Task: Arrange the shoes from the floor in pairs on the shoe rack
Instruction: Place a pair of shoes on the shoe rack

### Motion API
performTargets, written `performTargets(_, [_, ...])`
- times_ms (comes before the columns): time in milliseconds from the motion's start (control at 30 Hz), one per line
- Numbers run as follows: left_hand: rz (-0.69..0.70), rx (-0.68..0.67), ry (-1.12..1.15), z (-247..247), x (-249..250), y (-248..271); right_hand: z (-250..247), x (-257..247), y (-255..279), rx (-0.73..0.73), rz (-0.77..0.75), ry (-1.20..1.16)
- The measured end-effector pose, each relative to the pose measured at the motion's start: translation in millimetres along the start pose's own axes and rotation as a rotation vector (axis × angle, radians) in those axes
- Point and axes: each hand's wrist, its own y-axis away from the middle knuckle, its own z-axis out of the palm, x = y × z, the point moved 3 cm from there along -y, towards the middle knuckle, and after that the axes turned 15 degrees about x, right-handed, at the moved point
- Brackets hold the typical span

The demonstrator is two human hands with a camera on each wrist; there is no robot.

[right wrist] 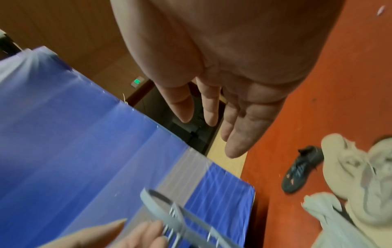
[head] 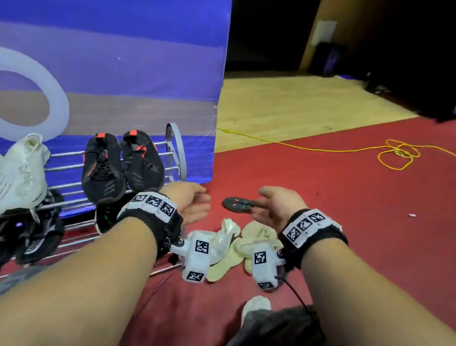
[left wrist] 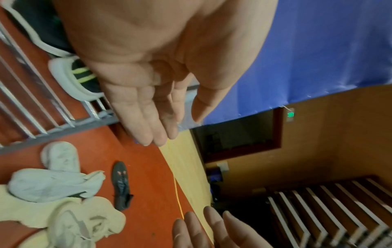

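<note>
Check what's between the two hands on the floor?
Between the left hand and right hand, the head view shows bare red carpet, with a dark shoe at the right hand's fingertips; pale shoes lie nearer the wrists.

On the rack [head: 148, 160]: two white shoes [head: 2, 176], two black-red shoes [head: 121, 162], and perhaps three dark shoes [head: 21, 233] lower down. Right of the rack: two pale shoes [head: 241, 240], one dark shoe [head: 238, 204].
</note>
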Motion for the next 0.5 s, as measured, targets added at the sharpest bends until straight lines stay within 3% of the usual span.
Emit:
performTargets(267, [0.234,-0.101,-0.104,83,45,62,-111,-45,-9,0.154,-0.068,-0.146])
performTargets(500, [0.193,-0.058,-0.149,105,32,35,-116,-26,-65,0.167,-0.030,-0.108])
